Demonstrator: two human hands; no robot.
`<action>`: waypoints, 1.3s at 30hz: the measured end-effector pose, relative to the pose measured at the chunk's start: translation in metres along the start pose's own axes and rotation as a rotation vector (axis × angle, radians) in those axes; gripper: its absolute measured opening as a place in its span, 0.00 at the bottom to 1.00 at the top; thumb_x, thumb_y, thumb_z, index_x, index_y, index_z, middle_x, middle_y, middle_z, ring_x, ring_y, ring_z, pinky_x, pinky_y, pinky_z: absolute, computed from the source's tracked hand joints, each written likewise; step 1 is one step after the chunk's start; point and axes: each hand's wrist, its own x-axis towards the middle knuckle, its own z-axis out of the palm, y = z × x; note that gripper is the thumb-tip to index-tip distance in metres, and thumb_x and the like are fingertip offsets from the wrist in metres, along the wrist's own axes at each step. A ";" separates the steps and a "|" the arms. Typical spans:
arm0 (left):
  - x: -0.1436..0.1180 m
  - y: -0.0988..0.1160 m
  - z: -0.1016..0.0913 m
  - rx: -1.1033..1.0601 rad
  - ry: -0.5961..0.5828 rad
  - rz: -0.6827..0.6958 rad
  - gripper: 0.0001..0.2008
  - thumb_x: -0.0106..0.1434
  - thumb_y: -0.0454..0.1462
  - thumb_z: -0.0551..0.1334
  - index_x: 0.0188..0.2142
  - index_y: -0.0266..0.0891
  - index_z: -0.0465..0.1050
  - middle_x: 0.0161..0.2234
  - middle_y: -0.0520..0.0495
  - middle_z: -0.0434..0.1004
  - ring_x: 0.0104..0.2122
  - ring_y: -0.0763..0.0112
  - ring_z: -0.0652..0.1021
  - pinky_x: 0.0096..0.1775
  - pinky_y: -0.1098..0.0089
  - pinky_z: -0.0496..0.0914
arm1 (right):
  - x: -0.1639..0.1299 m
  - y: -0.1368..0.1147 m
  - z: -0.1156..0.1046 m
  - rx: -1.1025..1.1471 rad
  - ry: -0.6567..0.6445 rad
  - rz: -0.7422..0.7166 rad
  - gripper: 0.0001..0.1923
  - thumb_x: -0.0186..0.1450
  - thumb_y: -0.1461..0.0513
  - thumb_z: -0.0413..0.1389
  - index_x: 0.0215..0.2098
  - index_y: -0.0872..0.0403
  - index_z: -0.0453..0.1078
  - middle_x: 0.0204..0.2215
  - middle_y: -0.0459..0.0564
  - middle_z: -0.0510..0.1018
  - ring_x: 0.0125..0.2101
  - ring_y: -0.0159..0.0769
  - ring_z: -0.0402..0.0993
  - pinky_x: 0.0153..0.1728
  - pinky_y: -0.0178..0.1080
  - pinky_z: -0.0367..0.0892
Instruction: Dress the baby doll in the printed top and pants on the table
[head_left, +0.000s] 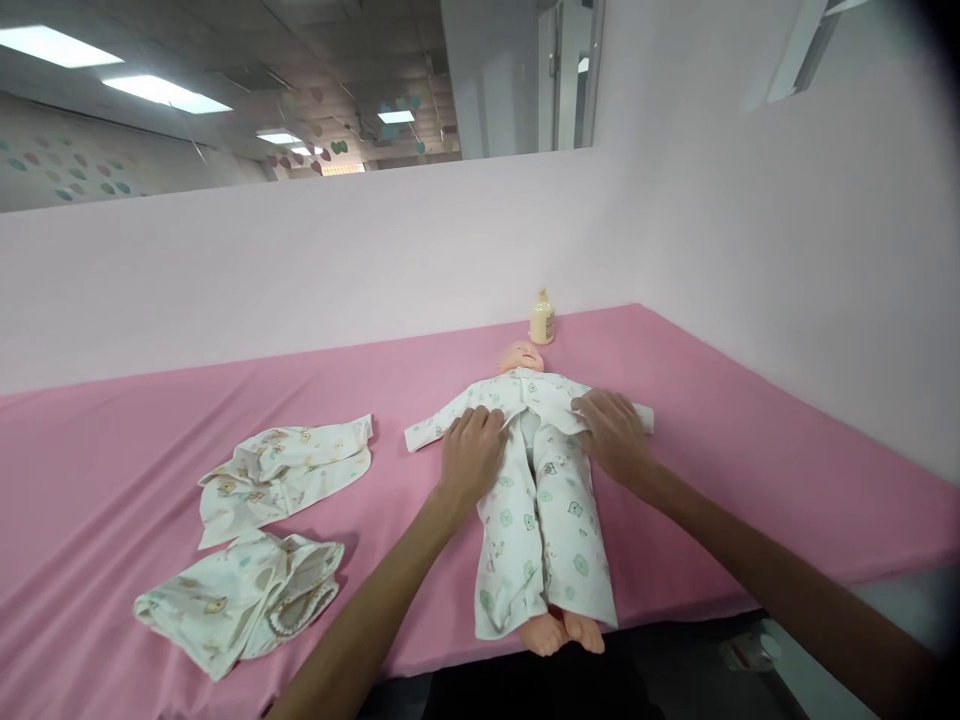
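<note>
Left hand (472,450) and right hand (615,432) each pinch shirt (531,388). Doll (523,355) face-up on sheet (720,450), pants (574,510) on.

The dressed baby doll (562,490) lies along the bench (712,430), feet (544,634) at the near edge, head (521,357) toward the back wall (315,270), a pump bottle (541,322) standing just behind it. From where I stand, baby trousers (225,600) lie off to the left, a baby shirt (300,465) just behind them.

Pale walls (300,270), pink-covered table (750,480), bright ceiling lights (165,94).
</note>
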 end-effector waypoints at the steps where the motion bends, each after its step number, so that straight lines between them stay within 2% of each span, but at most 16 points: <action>1: 0.006 0.003 -0.002 -0.013 0.021 0.003 0.09 0.70 0.36 0.52 0.33 0.41 0.66 0.31 0.46 0.72 0.31 0.65 0.71 0.32 0.64 0.60 | 0.008 -0.004 -0.003 0.039 0.001 0.021 0.09 0.68 0.63 0.48 0.29 0.52 0.62 0.30 0.51 0.71 0.32 0.41 0.64 0.36 0.42 0.58; 4: 0.009 0.006 -0.010 -0.035 0.122 0.059 0.14 0.72 0.38 0.51 0.29 0.41 0.64 0.28 0.47 0.71 0.31 0.66 0.70 0.32 0.65 0.60 | 0.015 -0.014 -0.010 0.147 0.070 0.036 0.17 0.71 0.61 0.44 0.23 0.50 0.53 0.22 0.47 0.63 0.26 0.37 0.57 0.30 0.40 0.54; 6: 0.000 0.006 -0.013 -0.020 0.148 0.174 0.13 0.72 0.38 0.52 0.30 0.40 0.65 0.29 0.47 0.71 0.31 0.66 0.69 0.34 0.64 0.61 | 0.004 -0.018 -0.012 0.144 0.079 -0.107 0.15 0.70 0.62 0.46 0.24 0.51 0.55 0.24 0.48 0.65 0.28 0.37 0.58 0.31 0.41 0.55; 10: -0.024 0.003 -0.012 0.012 0.007 0.424 0.11 0.70 0.31 0.51 0.31 0.40 0.67 0.30 0.47 0.71 0.31 0.66 0.70 0.35 0.63 0.61 | -0.029 -0.024 -0.011 0.032 -0.042 -0.452 0.10 0.68 0.67 0.50 0.28 0.52 0.64 0.29 0.50 0.71 0.33 0.39 0.62 0.37 0.43 0.58; 12: -0.031 0.004 -0.012 0.006 -0.059 0.471 0.12 0.69 0.28 0.50 0.33 0.41 0.68 0.31 0.46 0.72 0.32 0.66 0.71 0.35 0.63 0.61 | -0.039 -0.025 -0.012 0.003 -0.089 -0.527 0.12 0.67 0.69 0.49 0.27 0.52 0.64 0.29 0.49 0.71 0.31 0.37 0.61 0.36 0.42 0.57; 14: -0.033 0.006 -0.016 -0.018 -0.086 0.455 0.13 0.69 0.28 0.50 0.32 0.40 0.68 0.31 0.46 0.72 0.32 0.66 0.71 0.35 0.63 0.62 | -0.040 -0.025 -0.015 0.014 -0.123 -0.549 0.12 0.68 0.69 0.49 0.27 0.52 0.64 0.28 0.48 0.70 0.30 0.37 0.61 0.35 0.42 0.57; 17: -0.025 0.009 -0.027 -0.168 -0.143 0.393 0.13 0.71 0.37 0.52 0.30 0.40 0.68 0.30 0.47 0.73 0.32 0.67 0.72 0.34 0.64 0.64 | -0.031 -0.020 -0.025 0.132 -0.173 -0.505 0.10 0.69 0.61 0.52 0.29 0.52 0.65 0.29 0.49 0.72 0.32 0.37 0.64 0.37 0.43 0.59; 20: -0.005 0.006 -0.031 -0.409 -0.166 0.178 0.14 0.71 0.45 0.52 0.38 0.41 0.71 0.38 0.48 0.77 0.38 0.68 0.75 0.41 0.65 0.69 | -0.011 -0.015 -0.028 0.326 -0.161 -0.288 0.12 0.71 0.55 0.49 0.35 0.51 0.68 0.35 0.51 0.75 0.38 0.39 0.69 0.43 0.44 0.63; 22: 0.011 0.002 -0.024 -0.469 -0.140 -0.002 0.15 0.72 0.46 0.51 0.48 0.43 0.70 0.49 0.47 0.76 0.50 0.66 0.74 0.51 0.63 0.68 | 0.005 -0.014 -0.021 0.404 -0.138 -0.082 0.14 0.73 0.55 0.44 0.45 0.51 0.69 0.44 0.53 0.77 0.46 0.41 0.70 0.49 0.45 0.63; 23: 0.018 0.000 -0.018 -0.455 -0.148 -0.047 0.18 0.72 0.46 0.49 0.54 0.42 0.68 0.55 0.45 0.73 0.55 0.64 0.72 0.55 0.61 0.65 | 0.011 -0.014 -0.015 0.412 -0.146 -0.003 0.16 0.74 0.55 0.43 0.51 0.51 0.67 0.49 0.54 0.76 0.51 0.42 0.69 0.52 0.45 0.63; 25: 0.027 -0.002 -0.003 -0.403 -0.238 -0.059 0.22 0.73 0.46 0.47 0.59 0.40 0.63 0.62 0.41 0.65 0.61 0.59 0.67 0.59 0.57 0.62 | 0.020 -0.016 0.002 0.394 -0.215 0.052 0.21 0.74 0.54 0.42 0.60 0.53 0.63 0.58 0.55 0.71 0.58 0.45 0.65 0.57 0.47 0.61; 27: 0.029 -0.002 0.010 -0.351 -0.328 -0.041 0.25 0.73 0.47 0.45 0.62 0.36 0.60 0.66 0.38 0.59 0.64 0.55 0.64 0.60 0.55 0.61 | 0.023 -0.017 0.019 0.354 -0.280 0.029 0.25 0.74 0.54 0.41 0.63 0.55 0.60 0.63 0.56 0.65 0.63 0.46 0.60 0.62 0.48 0.57; 29: 0.028 -0.001 0.019 -0.316 -0.362 -0.039 0.27 0.73 0.48 0.43 0.63 0.35 0.58 0.66 0.36 0.56 0.64 0.53 0.62 0.60 0.54 0.60 | 0.021 -0.016 0.030 0.312 -0.303 0.018 0.26 0.74 0.53 0.40 0.64 0.57 0.59 0.65 0.56 0.62 0.65 0.45 0.56 0.64 0.49 0.53; 31: 0.028 -0.001 0.022 -0.306 -0.367 -0.041 0.26 0.73 0.48 0.43 0.61 0.36 0.59 0.65 0.36 0.59 0.63 0.53 0.64 0.59 0.55 0.61 | 0.021 -0.014 0.036 0.287 -0.312 0.034 0.27 0.74 0.53 0.40 0.65 0.56 0.59 0.65 0.56 0.62 0.66 0.45 0.55 0.65 0.50 0.53; 36: 0.040 -0.004 0.024 -0.349 -0.406 -0.035 0.24 0.73 0.47 0.43 0.61 0.38 0.60 0.61 0.39 0.64 0.61 0.55 0.66 0.57 0.55 0.61 | 0.032 -0.008 0.034 0.298 -0.357 0.065 0.23 0.74 0.53 0.38 0.60 0.53 0.64 0.62 0.54 0.66 0.63 0.43 0.61 0.61 0.47 0.57; 39: 0.049 -0.005 0.028 -0.370 -0.366 -0.076 0.23 0.73 0.46 0.42 0.58 0.40 0.63 0.59 0.41 0.66 0.58 0.54 0.66 0.57 0.54 0.61 | 0.043 -0.006 0.035 0.318 -0.356 0.068 0.21 0.74 0.54 0.39 0.51 0.52 0.70 0.55 0.54 0.74 0.57 0.43 0.67 0.58 0.47 0.59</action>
